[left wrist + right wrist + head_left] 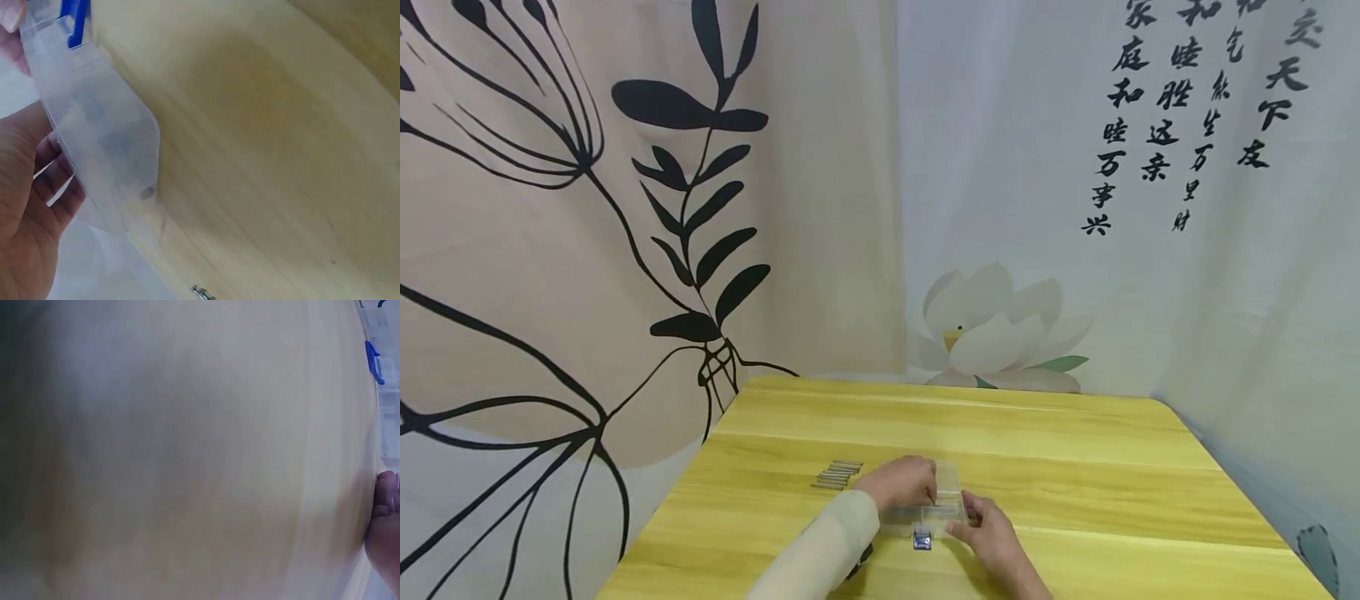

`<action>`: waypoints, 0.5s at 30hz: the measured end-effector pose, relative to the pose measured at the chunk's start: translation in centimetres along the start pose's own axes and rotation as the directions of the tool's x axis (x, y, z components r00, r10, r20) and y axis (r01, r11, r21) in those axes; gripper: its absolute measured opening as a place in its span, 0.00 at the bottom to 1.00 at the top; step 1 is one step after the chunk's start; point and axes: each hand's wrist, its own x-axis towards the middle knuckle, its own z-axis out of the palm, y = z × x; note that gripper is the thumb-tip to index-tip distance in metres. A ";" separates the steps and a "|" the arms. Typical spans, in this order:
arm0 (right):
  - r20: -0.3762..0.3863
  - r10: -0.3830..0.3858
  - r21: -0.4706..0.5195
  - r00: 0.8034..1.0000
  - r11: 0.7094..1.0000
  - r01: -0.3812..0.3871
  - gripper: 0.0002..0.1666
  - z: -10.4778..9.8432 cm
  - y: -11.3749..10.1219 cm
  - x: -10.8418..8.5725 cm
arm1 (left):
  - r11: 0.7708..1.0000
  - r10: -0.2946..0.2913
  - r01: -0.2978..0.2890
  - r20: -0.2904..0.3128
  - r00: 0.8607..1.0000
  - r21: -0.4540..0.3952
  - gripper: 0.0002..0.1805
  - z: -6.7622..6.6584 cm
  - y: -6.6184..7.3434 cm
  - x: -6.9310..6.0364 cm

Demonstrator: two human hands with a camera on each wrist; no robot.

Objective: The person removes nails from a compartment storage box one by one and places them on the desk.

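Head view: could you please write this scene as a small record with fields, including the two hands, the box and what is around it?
Box: clear plastic, on the table;
Latch: blue, at the box's near side
Left hand: over the box, fingers pointing down; whether it holds something is unclear
Right hand: grips the box's right side
Rods: thin, metal, in a row left of the box
Backdrop: cloth with plant prints and written characters
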 end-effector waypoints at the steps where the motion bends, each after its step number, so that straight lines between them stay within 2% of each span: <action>1: 0.003 -0.004 0.000 1.000 1.000 0.004 0.38 0.0 0.0 0.0 | 1.000 0.005 -0.005 0.002 1.000 0.020 0.06 0.0 0.0 0.1; 5: 0.030 -0.015 0.026 0.999 1.000 0.014 0.37 -0.1 0.1 0.2 | 0.997 0.020 -0.021 0.014 1.000 0.076 0.11 0.3 -0.1 0.5; 9: 0.060 -0.019 0.049 0.998 0.999 0.016 0.37 -0.2 0.2 0.3 | 0.998 0.018 -0.019 0.025 1.000 0.064 0.15 0.3 -0.2 0.5; 15: 0.055 -0.003 0.037 0.998 0.999 0.001 0.38 -0.2 0.0 0.3 | 1.000 -0.005 0.005 0.020 1.000 0.003 0.06 -0.1 -0.2 0.2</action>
